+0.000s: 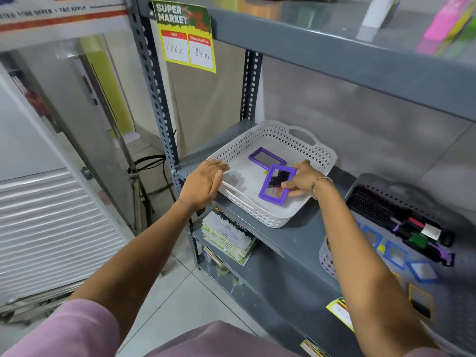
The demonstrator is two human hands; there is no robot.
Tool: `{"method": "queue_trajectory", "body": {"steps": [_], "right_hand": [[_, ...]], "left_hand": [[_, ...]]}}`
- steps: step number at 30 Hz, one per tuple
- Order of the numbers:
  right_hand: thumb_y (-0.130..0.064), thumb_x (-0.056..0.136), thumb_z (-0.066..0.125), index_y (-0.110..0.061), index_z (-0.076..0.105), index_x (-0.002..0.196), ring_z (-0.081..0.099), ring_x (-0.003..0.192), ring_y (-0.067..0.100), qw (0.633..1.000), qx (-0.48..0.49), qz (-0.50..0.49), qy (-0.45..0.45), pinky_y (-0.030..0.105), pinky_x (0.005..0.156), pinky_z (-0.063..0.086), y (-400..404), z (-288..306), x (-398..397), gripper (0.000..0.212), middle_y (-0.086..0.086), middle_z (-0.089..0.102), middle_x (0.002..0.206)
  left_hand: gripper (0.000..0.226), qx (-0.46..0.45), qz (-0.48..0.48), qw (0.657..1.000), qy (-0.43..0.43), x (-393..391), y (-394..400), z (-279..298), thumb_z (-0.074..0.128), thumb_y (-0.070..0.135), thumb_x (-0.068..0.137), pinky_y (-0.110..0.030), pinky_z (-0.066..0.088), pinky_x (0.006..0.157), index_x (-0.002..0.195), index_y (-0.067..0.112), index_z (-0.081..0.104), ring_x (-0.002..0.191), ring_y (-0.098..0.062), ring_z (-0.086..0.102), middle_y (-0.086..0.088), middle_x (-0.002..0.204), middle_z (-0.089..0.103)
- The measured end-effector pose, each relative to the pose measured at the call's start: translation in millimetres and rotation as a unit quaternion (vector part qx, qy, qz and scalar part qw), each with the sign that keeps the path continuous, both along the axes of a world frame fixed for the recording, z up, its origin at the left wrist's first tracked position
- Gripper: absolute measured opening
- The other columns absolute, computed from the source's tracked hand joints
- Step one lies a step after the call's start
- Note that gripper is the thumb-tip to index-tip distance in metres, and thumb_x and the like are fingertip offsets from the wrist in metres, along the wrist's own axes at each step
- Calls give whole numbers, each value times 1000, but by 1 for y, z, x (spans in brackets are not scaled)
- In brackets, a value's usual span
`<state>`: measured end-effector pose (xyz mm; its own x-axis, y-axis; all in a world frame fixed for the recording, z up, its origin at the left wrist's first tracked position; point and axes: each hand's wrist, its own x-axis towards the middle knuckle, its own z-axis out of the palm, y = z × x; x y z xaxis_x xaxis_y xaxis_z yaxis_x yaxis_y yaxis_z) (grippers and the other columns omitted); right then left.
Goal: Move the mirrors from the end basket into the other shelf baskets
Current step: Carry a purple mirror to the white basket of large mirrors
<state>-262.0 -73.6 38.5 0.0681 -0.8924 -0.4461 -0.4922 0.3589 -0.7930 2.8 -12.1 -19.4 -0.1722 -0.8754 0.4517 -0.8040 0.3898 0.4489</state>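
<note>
Grey steel shelving (296,243) fills the view, with a white perforated end basket (319,153) sitting at its left end on the middle shelf. Two purple-framed mirrors are in it: one mirror (266,158) lies flat near the back, and a second mirror (275,185) is tilted up, pinched at its right edge by the right hand (302,180), thumb on the glass side and fingers behind. The left hand (206,185) hovers flat and released just beside the basket's left rim, holding nothing.

Further right, a grey basket (381,189) holds hairbrushes, and blue-framed mirrors (395,256) lie blurred beside them.

These mirrors look light and stiff, but the glass is likely fragile and smooth enough to slip and smudge, so a grip on the plastic frame edges seems safest.

A yellow price tag (186,34) on the upright reads "SUPER MARKET", with handwritten "126" and "84" under "Discounted Price". A banner top left reads "T&C APPLY".
</note>
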Motion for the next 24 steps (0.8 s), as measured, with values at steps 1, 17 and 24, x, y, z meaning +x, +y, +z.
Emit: {"method": "queue_trajectory", "body": {"steps": [1,17,24], "right_hand": [[12,81,64,-7,32,124,69,93,24,999,-6,-15,-45,37,75,58,5,2,-3,57,12,59,103],[-4,91,58,-19,48,112,58,45,-8,906,-216,-288,-223,15,49,51,151,48,-170,28,-8,62,63],[-7,90,59,-15,55,77,54,63,13,841,-254,-463,-121,14,48,53,275,30,-311,16,3,56,71]], "left_hand": [[51,1,-2,1000,-4,0,0,2,21,33,99,-29,34,106,118,8,62,121,-18,50,-8,120,66],[38,-41,-144,988,37,-236,125,60,36,11,96,-30,20,113,128,0,53,129,-28,46,-17,133,56],[40,-53,-240,966,-78,-354,208,40,39,13,95,-47,31,111,127,-6,51,129,-36,44,-21,133,54]]}}
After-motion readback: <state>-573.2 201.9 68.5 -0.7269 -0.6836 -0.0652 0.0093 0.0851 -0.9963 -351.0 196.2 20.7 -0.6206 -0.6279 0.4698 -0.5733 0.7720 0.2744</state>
